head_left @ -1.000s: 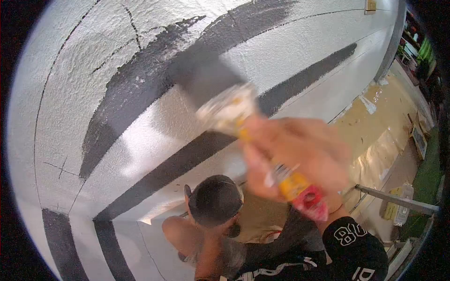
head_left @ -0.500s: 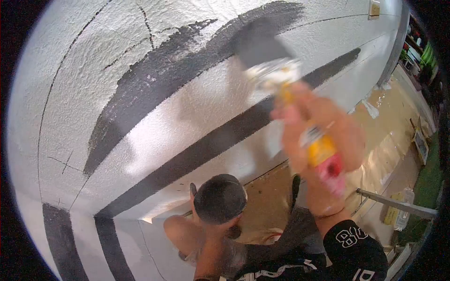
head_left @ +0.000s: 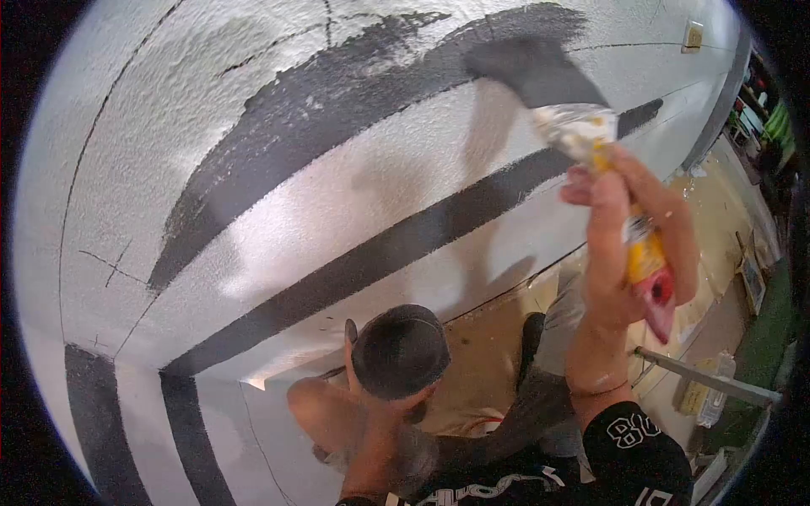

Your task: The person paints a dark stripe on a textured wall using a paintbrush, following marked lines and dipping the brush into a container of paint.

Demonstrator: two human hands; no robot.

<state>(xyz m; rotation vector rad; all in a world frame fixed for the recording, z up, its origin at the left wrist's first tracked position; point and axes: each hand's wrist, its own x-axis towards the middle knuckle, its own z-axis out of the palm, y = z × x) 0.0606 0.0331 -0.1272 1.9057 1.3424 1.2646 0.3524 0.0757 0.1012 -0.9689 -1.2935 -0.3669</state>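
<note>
A paintbrush (head_left: 582, 126) with dark grey bristles and a yellow and red handle is gripped in my right hand (head_left: 633, 228). Its bristles lie against a broad dark grey painted shape (head_left: 312, 114) on the rough white wall (head_left: 295, 202). Low in the view, my left hand (head_left: 359, 379) is wrapped round a round container (head_left: 402, 352) of dark grey paint; part of that hand is hidden by the container. Between brush and container runs a long dark grey stripe (head_left: 380, 249) on the wall.
Two dark stripes (head_left: 105, 422) run down the wall at lower left. A metal bar (head_left: 709, 375) stands at lower right, beside a clear plastic bottle (head_left: 717, 392). Brown sheeting (head_left: 709, 219) covers floor at the right. A wall outlet (head_left: 693, 38) sits at upper right.
My right hand and the brush have moved right in the view. The wall shapes have shifted a little with the camera. My left hand still holds the container.
</note>
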